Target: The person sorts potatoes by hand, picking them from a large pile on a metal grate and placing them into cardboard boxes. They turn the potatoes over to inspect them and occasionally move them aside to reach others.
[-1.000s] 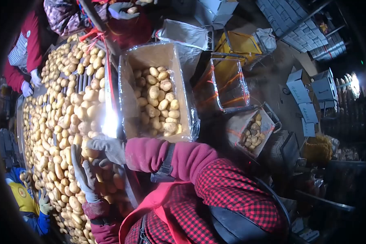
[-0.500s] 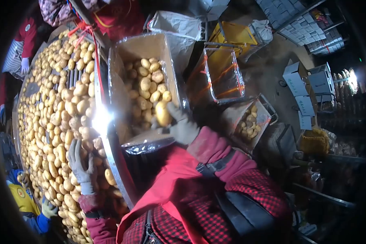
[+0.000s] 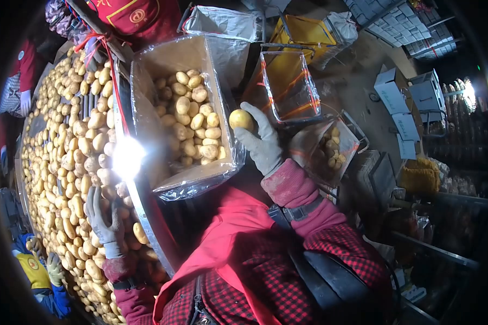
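Many yellow potatoes [image 3: 73,189] cover the sorting table on the left. My left hand [image 3: 106,222], in a grey glove, rests on them near the metal rim, fingers apart, with no potato in its grasp. In my gloved right hand [image 3: 263,141] a single potato [image 3: 241,119] is held between thumb and fingers, just right of the cardboard box [image 3: 146,59]. That box is lined with clear plastic and holds a heap of potatoes [image 3: 192,116].
A metal rail [image 3: 149,230] with a bright lamp glare divides table and box. Right of my right hand are a plastic-lined frame [image 3: 290,86] and a bag of potatoes [image 3: 328,149]. Co-workers' gloved hands [image 3: 55,269] show at lower left and upper left.
My right hand has moved from over the box to its right side, carrying a potato. My left hand has stayed nearly in place on the potatoes. The view has shifted slightly.
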`<act>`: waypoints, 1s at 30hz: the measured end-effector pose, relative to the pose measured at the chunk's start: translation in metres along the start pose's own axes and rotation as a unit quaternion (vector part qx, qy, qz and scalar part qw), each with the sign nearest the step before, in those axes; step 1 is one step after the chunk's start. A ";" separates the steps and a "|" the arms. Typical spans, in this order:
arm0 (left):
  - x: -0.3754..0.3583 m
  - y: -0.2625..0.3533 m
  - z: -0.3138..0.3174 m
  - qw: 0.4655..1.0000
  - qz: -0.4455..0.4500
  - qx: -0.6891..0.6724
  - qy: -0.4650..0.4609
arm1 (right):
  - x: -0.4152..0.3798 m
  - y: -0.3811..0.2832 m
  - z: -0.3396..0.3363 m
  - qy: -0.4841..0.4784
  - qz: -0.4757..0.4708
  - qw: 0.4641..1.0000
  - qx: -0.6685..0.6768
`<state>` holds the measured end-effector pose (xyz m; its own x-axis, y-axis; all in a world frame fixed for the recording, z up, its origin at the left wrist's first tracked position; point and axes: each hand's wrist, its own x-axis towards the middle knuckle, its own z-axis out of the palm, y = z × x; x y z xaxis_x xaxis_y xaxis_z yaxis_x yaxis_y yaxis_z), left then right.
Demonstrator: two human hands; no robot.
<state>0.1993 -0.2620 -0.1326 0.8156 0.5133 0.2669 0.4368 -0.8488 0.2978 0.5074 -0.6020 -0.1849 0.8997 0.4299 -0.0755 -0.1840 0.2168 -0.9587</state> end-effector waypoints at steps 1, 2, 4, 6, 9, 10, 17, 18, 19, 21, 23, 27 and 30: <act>0.000 0.000 0.000 1.000 0.001 0.000 -0.001 | 0.000 0.002 -0.003 -0.001 -0.023 0.999 -0.022; 0.000 0.000 0.000 1.000 0.000 0.001 0.000 | 0.000 0.001 -0.003 0.000 -0.023 0.999 -0.022; -0.001 0.000 0.001 1.000 -0.001 -0.001 0.001 | 0.000 -0.005 -0.004 0.010 0.000 1.000 -0.026; -0.001 0.000 0.001 1.000 -0.003 -0.008 0.007 | -0.003 -0.008 -0.008 0.030 0.049 0.998 0.006; -0.002 0.003 -0.001 0.999 -0.016 -0.035 -0.001 | -0.002 0.008 -0.028 0.057 0.117 0.991 0.044; -0.001 0.007 -0.003 0.999 -0.019 -0.038 0.002 | -0.004 0.007 -0.033 0.094 0.158 0.982 0.052; -0.005 -0.009 0.002 1.000 0.009 0.001 -0.003 | -0.013 0.025 -0.087 0.177 0.251 0.946 0.105; -0.004 -0.004 -0.001 1.000 0.006 0.002 -0.002 | -0.012 0.025 -0.091 0.206 0.266 0.936 0.106; -0.003 -0.003 0.000 1.000 0.004 -0.001 0.004 | -0.008 0.025 -0.095 0.232 0.281 0.925 0.107; -0.003 -0.002 -0.001 1.000 -0.003 -0.013 0.001 | 0.020 0.028 -0.126 0.228 0.257 0.921 0.181; -0.002 0.002 -0.005 1.000 -0.003 -0.012 0.002 | 0.072 0.000 -0.154 0.231 0.171 0.927 0.241; -0.009 -0.018 0.004 1.000 0.016 0.007 -0.005 | 0.140 -0.077 -0.166 0.271 -0.013 0.956 0.112; -0.015 -0.038 0.013 0.999 0.037 -0.003 0.007 | 0.142 -0.081 -0.155 0.215 0.085 0.968 0.098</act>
<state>0.1753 -0.2389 -0.1601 0.8396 0.4518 0.3016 0.3740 -0.8834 0.2824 0.7111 -0.6944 -0.1607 0.9237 0.0777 -0.3752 -0.3773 0.3554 -0.8552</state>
